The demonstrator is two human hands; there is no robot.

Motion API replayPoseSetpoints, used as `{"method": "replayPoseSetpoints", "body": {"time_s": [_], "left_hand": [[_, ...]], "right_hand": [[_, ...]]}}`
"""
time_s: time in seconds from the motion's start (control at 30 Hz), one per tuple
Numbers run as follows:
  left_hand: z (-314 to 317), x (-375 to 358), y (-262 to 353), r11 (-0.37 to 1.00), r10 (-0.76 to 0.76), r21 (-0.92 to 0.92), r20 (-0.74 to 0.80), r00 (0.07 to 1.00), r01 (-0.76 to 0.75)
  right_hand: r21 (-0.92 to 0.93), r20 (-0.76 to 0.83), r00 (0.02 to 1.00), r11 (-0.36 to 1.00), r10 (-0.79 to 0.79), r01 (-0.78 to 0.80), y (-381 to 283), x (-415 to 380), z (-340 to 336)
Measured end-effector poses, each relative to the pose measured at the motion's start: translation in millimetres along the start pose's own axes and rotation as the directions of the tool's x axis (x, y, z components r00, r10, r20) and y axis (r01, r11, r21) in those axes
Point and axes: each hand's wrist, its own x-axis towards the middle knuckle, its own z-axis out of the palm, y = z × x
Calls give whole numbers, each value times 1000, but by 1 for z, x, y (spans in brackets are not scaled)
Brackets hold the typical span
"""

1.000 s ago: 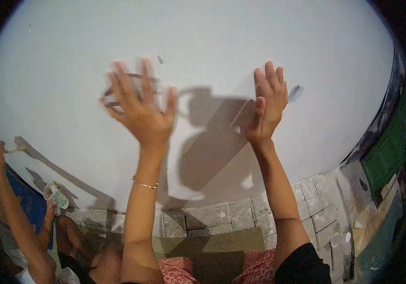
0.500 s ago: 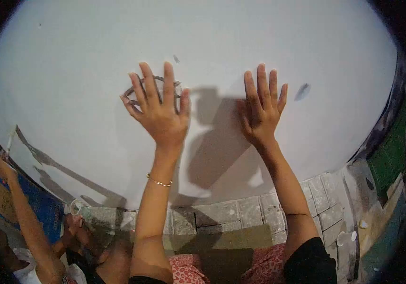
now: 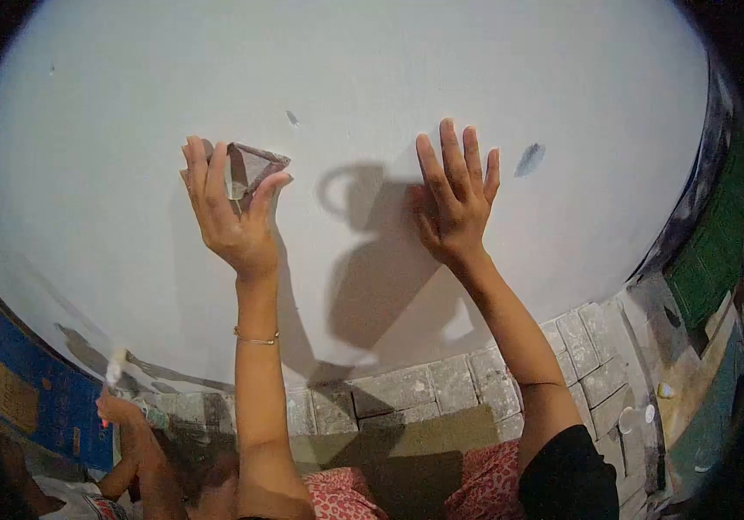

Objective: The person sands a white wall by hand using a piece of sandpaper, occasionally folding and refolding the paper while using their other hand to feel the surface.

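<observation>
My left hand (image 3: pixel 226 212) is raised against a white wall (image 3: pixel 372 78) and grips a folded grey sheet of sandpaper (image 3: pixel 251 166) between fingers and thumb, pressed to the wall surface. A thin bracelet sits on that wrist. My right hand (image 3: pixel 452 199) lies flat on the wall to the right, fingers spread, holding nothing. Both hands cast dark shadows on the wall between them.
Small grey marks (image 3: pixel 529 159) spot the wall. Grey paving bricks (image 3: pixel 407 390) line its base. Another person's hand (image 3: pixel 116 407) at the lower left holds a small whitish object near a blue painted panel (image 3: pixel 34 381). Green and dark painted surfaces (image 3: pixel 706 277) stand at right.
My left hand has moved left and closed on the sandpaper, which now shows folded above the fingers. My right hand shifted slightly left, still flat. The other person's arm dropped lower.
</observation>
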Motion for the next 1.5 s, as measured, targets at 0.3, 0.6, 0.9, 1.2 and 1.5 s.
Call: {"method": "replayPoseSetpoints", "body": {"time_s": [0.3,0.6,0.9,1.2,1.5], "left_hand": [[-20,7,-18,998,-58,-35,14,998,58],[-21,22,41,873,-310,-289,295,904,393],[-12,24,68,525,-368,-508,588,720,683],[-16,28,71,444,-365,-439,708,605,781],[-25,37,66,537,-405,-255,759,511,804]], "right_hand": [[81,-43,999,997,5,-2,1,2,1],[405,-161,979,896,-125,181,-22,4,-14],[775,91,989,616,113,-142,-49,24,-30],[767,194,971,595,140,-240,-46,22,-34],[780,361,915,479,181,-402,-38,27,-42]]}}
